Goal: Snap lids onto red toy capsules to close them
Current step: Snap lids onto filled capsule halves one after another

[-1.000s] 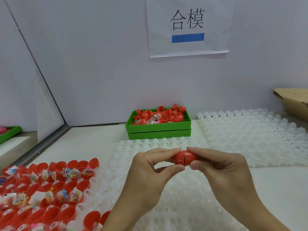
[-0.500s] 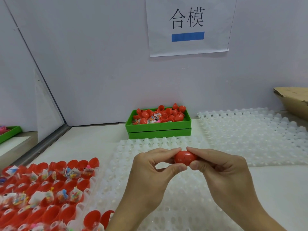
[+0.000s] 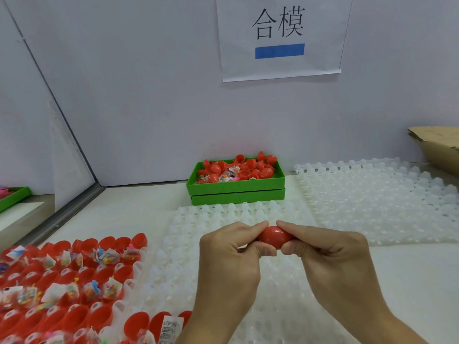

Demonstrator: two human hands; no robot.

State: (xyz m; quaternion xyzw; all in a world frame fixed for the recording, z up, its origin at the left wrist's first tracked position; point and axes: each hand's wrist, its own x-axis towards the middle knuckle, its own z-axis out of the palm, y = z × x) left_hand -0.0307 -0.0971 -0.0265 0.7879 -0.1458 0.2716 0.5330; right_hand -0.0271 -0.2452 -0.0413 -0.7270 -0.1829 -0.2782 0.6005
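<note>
Pinching one red capsule (image 3: 274, 236) between them, left hand (image 3: 231, 254) and right hand (image 3: 330, 256) fingers clamp its ends.

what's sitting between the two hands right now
A red capsule, pinched at its ends by the left hand and right hand; head view shows it.

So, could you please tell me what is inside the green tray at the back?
The green tray holds loose red capsule halves and small toy packets; anything beneath that pile is covered.

A red capsule (image 3: 273, 236); red cups (image 3: 82, 281) holding what look like multicoloured packets; a green tray (image 3: 236, 188); translucent white bumpy mats (image 3: 372, 202); a blue-barred white sign (image 3: 279, 36).
</note>
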